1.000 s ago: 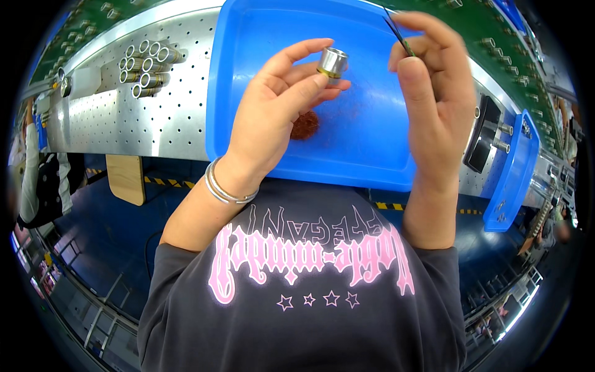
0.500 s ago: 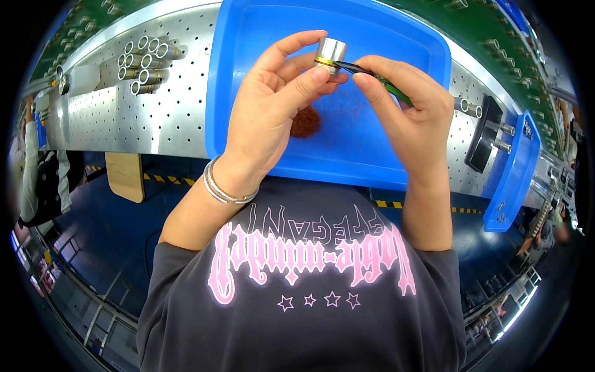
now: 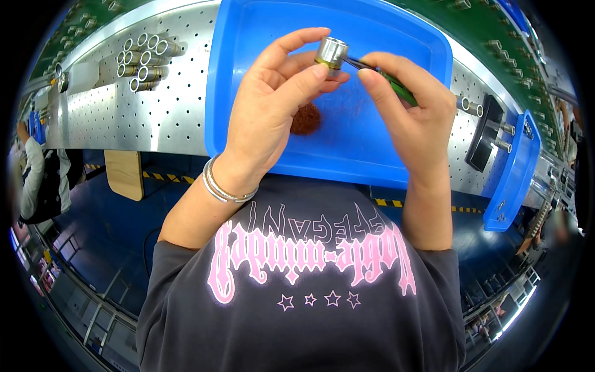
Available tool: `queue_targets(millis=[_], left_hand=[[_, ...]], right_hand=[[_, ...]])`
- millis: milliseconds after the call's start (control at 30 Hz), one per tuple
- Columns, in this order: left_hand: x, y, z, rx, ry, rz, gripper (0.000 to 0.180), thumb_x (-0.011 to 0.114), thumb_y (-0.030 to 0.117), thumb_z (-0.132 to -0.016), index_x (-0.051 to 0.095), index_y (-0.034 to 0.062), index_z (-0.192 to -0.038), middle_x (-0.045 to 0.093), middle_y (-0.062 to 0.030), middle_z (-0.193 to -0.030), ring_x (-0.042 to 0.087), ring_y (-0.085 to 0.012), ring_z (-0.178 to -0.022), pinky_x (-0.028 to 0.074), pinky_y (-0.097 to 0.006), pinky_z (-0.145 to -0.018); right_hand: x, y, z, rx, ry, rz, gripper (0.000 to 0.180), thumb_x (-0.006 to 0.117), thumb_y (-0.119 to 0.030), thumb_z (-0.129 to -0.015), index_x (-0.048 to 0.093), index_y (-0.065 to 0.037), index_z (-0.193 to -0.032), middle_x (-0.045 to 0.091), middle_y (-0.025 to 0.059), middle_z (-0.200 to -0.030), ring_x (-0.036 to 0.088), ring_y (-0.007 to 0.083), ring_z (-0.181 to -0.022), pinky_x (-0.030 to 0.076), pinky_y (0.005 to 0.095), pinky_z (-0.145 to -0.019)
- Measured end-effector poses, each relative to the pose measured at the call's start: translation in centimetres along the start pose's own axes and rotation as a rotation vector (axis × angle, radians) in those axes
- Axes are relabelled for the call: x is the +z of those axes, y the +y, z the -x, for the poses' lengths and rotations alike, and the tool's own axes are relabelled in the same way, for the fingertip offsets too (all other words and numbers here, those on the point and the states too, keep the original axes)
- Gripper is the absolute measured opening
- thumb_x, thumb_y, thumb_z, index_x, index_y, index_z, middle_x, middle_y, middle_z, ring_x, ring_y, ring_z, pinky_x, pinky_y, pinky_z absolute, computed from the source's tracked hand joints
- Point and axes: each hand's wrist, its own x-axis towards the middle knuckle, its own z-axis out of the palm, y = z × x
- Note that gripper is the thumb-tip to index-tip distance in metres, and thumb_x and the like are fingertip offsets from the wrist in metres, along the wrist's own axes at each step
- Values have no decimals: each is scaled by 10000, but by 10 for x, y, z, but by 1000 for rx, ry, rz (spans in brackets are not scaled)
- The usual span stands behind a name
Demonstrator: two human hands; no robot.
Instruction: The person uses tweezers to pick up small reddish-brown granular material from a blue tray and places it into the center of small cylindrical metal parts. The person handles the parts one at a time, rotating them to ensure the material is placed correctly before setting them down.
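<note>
Above the tray: both hands meet over a blue plastic tray [image 3: 372,155] on a perforated metal bench [image 3: 124,118].
Left hand [image 3: 273,111]: fingers pinch a small metal cylinder [image 3: 330,53] between thumb and fingertips, held up over the tray.
Cylinder: short, silvery, shiny – with a brass-yellow band at its lower end, tilted a little.
Right hand [image 3: 415,111]: fingers closed on thin tweezers with a green grip [image 3: 387,77], tips touching the cylinder's lower end.
Tray floor: a reddish-brown clump [image 3: 307,119] lies below the left hand.
Bench, far left: a cluster of similar metal tubes [image 3: 145,59] – well apart from the hands.
</note>
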Motion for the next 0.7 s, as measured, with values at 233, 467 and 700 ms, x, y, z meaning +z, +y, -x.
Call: queue_targets(millis=[233,467,700], left_hand=[[1,-3,-1,-29,22,45,400,584,93,-874,464,4,-1245,601,-110,-1058,604,-163,-924,489,-280,-848],[-4,-4,0,-110,-7,49,415,522,172,-919,430,24,-1295,587,-98,-1093,601,-164,-988,490,-267,-869],[-4,-4,-2,-128,-36,82,410,491,184,-933,419,19,-1301,601,-109,-1072,620,-186,-964,491,-277,-870]], right_hand=[[6,0,-5,32,-134,-18,143,689,-56,-715,635,-38,-846,622,71,-749,605,198,-658,460,259,-570],[3,4,-5,-103,-41,46,183,648,37,-656,600,-24,-821,617,84,-835,602,230,-769,458,284,-614],[4,5,-3,-112,38,26,136,666,33,-712,590,-24,-810,640,40,-892,442,81,-615,351,204,-526]])
